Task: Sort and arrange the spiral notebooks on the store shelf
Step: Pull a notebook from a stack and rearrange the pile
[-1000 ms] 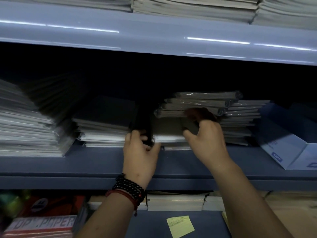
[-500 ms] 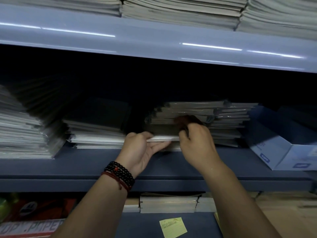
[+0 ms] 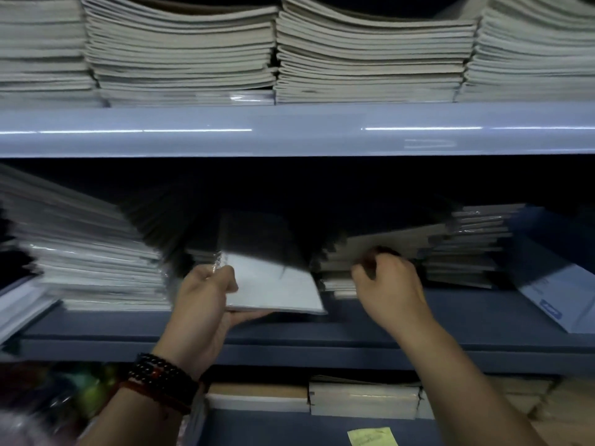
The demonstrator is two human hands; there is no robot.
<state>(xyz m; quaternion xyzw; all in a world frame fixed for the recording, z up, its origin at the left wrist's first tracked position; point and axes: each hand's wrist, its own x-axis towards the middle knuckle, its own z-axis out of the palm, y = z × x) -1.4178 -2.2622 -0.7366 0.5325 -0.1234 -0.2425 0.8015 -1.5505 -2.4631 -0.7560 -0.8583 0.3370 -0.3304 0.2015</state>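
Note:
My left hand (image 3: 209,297) grips a plastic-wrapped spiral notebook (image 3: 273,281) by its left edge, thumb on top and fingers underneath, holding it tilted just above the front of the middle shelf (image 3: 322,329). My right hand (image 3: 391,284) reaches into the middle stack of notebooks (image 3: 370,249), its fingers curled over the front edges of that stack. A short dark stack (image 3: 199,255) lies behind the held notebook. A taller pile of wrapped notebooks (image 3: 87,259) stands at the left, and another stack (image 3: 470,246) at the right.
The upper shelf (image 3: 289,130) carries several tall piles of thin exercise books (image 3: 370,59). A blue-and-white carton (image 3: 553,284) leans at the right end of the middle shelf. Below are more book stacks (image 3: 363,397), a yellow sticky note (image 3: 372,436) and colourful packets (image 3: 64,391).
My left hand has pulled one notebook out of the middle stack and drawn it left and forward. The right hand stays on the stack. The camera has tilted up, showing the upper shelf's piles.

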